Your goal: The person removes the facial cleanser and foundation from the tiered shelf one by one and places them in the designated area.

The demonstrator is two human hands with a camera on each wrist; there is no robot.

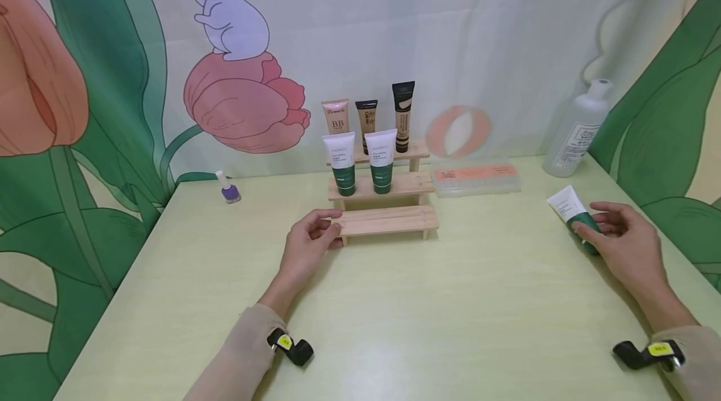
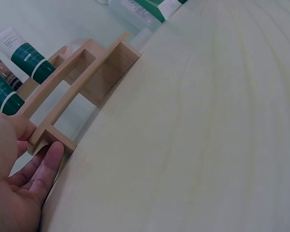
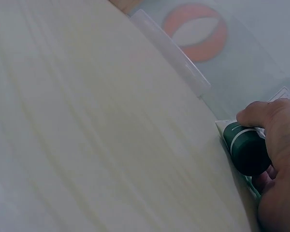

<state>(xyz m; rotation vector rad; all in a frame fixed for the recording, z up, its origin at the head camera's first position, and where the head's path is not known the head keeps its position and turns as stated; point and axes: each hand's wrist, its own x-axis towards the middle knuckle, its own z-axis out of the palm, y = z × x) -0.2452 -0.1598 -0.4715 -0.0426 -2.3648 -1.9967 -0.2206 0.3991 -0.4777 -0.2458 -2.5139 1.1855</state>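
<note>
Two front tubes (image 1: pixel 340 163): green and white, side by side on the middle step of the wooden stand (image 1: pixel 388 221), cap ends down; the broad caps probably serve as feet.
Back row: pink tube (image 1: pixel 336 114), short black-topped tube (image 1: pixel 367 118) and tall black-topped tube (image 1: pixel 403 114), all on the top step, where the height likely lets them show over the front pair.
Left hand (image 1: pixel 306 238): thumb and fingers clamped on the left end of the bottom step; reads as a steadying hold.
Right hand (image 1: pixel 628 244): thumb and fingers pinching a third tube (image 1: pixel 566 204), same green and white, at the right of the tabletop (image 1: pixel 450 307), near the pump-less bottle (image 1: pixel 574 132). Grip is on the green part, probably firmer than the thin white end.
Third tube's lie: slanted, white end away from the person; cannot tell whether it rests on the tabletop or is slightly raised.
Hidden: pink tube's foot, behind a front tube; some right-hand fingertips, behind the third tube.
Cut off: bottle, at the edge of both wrist views.
Hard to read: small print on the bottle; contents of the flat clear box (image 1: pixel 479 181).
</note>
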